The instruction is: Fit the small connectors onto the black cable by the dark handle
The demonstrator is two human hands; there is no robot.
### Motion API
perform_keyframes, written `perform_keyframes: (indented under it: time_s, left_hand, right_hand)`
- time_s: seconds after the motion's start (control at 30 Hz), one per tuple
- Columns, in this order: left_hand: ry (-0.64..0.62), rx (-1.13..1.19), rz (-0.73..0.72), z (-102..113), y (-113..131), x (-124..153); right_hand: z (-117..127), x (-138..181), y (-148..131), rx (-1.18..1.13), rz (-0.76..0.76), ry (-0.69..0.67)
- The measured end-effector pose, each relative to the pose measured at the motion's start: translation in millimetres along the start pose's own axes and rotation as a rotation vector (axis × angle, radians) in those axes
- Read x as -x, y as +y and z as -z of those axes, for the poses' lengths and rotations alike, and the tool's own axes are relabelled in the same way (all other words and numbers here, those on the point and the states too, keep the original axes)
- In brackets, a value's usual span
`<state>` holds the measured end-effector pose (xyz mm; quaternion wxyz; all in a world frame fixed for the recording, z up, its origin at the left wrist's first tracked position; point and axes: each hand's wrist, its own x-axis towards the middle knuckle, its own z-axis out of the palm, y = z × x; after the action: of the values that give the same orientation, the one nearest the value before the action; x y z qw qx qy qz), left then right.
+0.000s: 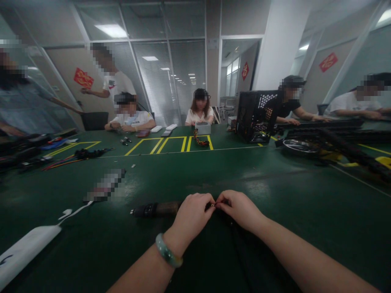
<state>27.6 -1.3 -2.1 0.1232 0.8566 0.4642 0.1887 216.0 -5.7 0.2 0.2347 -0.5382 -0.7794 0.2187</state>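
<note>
Over the dark green table (146, 171), my left hand (192, 211) and my right hand (240, 206) meet fingertip to fingertip. The left thumb and forefinger pinch a tiny brass-coloured piece (213, 205), too small to identify. Pressed right up to it are the closed fingertips of my right hand; whatever they hold is hidden. A dark cylindrical tool (165, 209) with a narrow metal tip lies behind my left hand, its tip pointing left and its other end covered by that hand. Something long and black (240, 248) runs down from beneath my right hand towards me.
A white power strip (30, 248) lies at left, with a white cable (76, 211) leading to a blurred phone (105, 185). A black computer case (258, 116), a power supply (203, 128), wire bundles (88, 154) and a spoked wheel (299, 146) are farther off. Several people work around the table.
</note>
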Motion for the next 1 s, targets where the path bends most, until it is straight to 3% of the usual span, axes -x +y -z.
perform_keyframes:
  time_s: [0.67, 1.0]
  left_hand:
    - [0.041, 0.0, -0.018, 2.7, 1.2, 1.2]
    - [0.021, -0.018, -0.013, 4.0, 1.0, 1.5]
  right_hand:
    - [-5.0, 4.7, 6.5, -0.093, -0.157, -0.054]
    - [-5.7, 4.7, 1.7, -0.137, -0.115, -0.054]
